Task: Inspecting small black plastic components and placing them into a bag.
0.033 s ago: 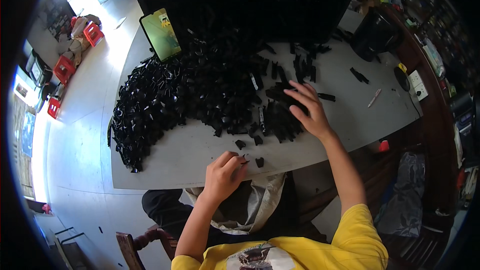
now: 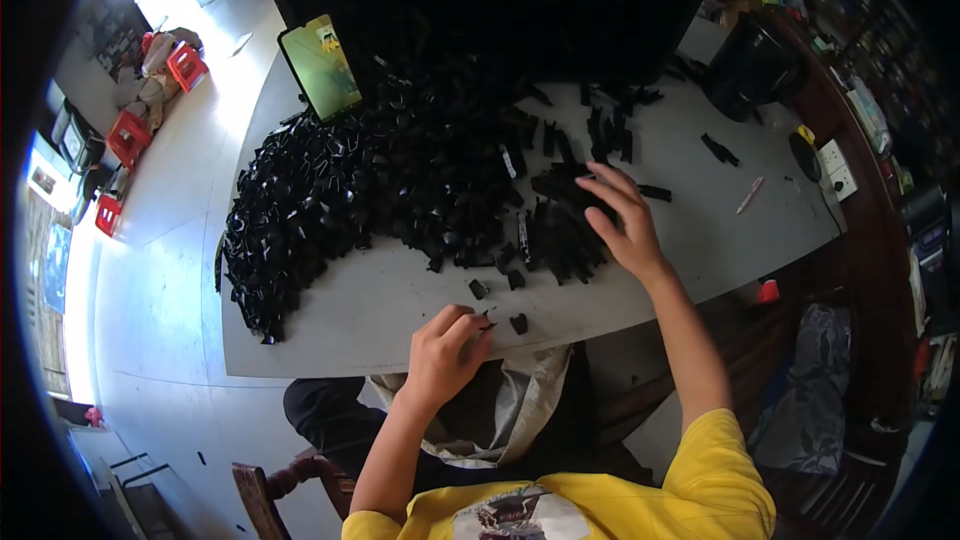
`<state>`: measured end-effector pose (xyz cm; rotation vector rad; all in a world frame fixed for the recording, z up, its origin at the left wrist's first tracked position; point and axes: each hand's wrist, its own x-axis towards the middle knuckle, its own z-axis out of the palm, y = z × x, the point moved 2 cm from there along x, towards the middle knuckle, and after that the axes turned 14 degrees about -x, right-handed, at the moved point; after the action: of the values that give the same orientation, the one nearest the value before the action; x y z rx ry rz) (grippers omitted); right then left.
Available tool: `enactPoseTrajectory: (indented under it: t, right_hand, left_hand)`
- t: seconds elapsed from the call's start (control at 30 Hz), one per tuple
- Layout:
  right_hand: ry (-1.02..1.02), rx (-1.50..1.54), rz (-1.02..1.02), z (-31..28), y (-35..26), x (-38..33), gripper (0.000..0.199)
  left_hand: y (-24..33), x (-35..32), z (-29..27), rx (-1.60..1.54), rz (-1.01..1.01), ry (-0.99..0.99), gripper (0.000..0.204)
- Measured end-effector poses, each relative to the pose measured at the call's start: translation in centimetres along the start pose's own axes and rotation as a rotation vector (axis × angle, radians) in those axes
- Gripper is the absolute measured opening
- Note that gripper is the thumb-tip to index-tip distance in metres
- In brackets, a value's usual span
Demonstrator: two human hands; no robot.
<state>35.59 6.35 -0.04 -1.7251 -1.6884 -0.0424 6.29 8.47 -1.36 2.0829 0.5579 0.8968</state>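
My left hand is at the near edge of the table, fingertips pinched on a small black plastic piece. A few similar loose pieces lie just beside it. Over the table to the right, my right hand hovers with its fingers apart and nothing visible in them. Beside and below its fingertips is a bunch of long black plastic strips. A large heap of small, shiny black plastic pieces spreads over the table's left and middle.
A phone with a lit screen stands behind the heap. On the grey table lie a pen and another black strip. A black bin-like container is at the back right; a pale cloth hangs over my lap.
My right hand has shifted slightly to the right. The left hand stays almost in the same place, fingers still pinched.
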Motion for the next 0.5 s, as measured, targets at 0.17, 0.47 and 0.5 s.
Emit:
enactPoseTrajectory:
  t: [0.17,0.47,0.5]
  right_hand:
    - [0.068,0.018,0.117,0.4,0.4,-2.2,0.035]
    - [0.106,-0.251,0.03,0.0,0.0,-2.5,0.029]
    - [0.142,-0.34,-0.017,-0.4,-1.0,-2.8,0.026]
  left_hand:
    - [0.5,-1.0,0.0,-0.094,-0.068,0.064,0.019]
    - [0.9,-1.9,-0.3,-0.165,-0.12,0.114,0.016]
    - [0.9,-2.1,-0.3,-0.164,-0.13,0.115,0.016]
